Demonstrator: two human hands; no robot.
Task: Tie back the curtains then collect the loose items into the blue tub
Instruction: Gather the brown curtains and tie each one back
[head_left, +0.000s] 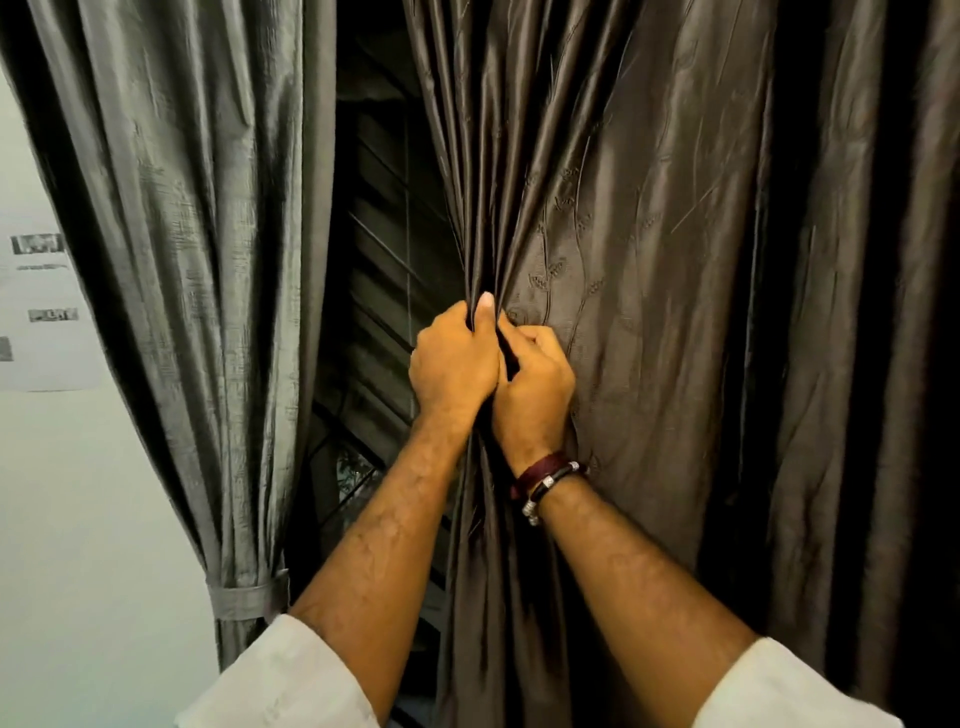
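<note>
Head view: we find both hands closed on the inner edge of the right curtain (649, 260), side by side and touching. The left hand (453, 364) has its grip shut around a bunched fold, thumb pointing up along the cloth. The right hand (535, 387), just beside it, has its fingers curled into the same gathered fabric; its wrist carries dark bracelets (545, 480). The cloth fans out in pleats above and below the two grips. The left curtain (197, 260) hangs well apart, already cinched low down by a fabric tie-back (249, 597). Between the two curtains we note a dark window (374, 312) with bars. A pale wall (78, 519) at far left bears a printed sheet (44, 312). White sleeves (280, 680) show at the bottom edge.
</note>
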